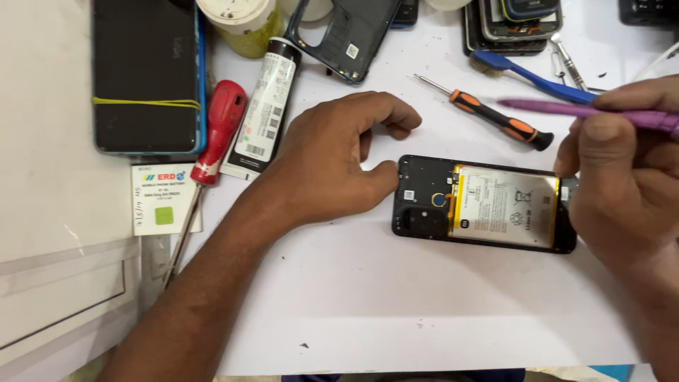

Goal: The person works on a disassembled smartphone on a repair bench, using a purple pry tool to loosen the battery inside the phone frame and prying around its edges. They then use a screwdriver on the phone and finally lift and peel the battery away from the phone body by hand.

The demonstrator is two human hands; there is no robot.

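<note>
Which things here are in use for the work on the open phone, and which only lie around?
In use:
- open phone with battery
- left hand, steadying the phone's end
- right hand, holding a purple tool

Lying about:
- orange screwdriver
- red screwdriver
- blue brush
- glue tube
- back cover
- banded phone

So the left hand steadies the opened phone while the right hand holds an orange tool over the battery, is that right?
Not quite: in the head view the tool in the right hand is purple, not orange. The left hand does steady the opened phone beside its battery.
</note>
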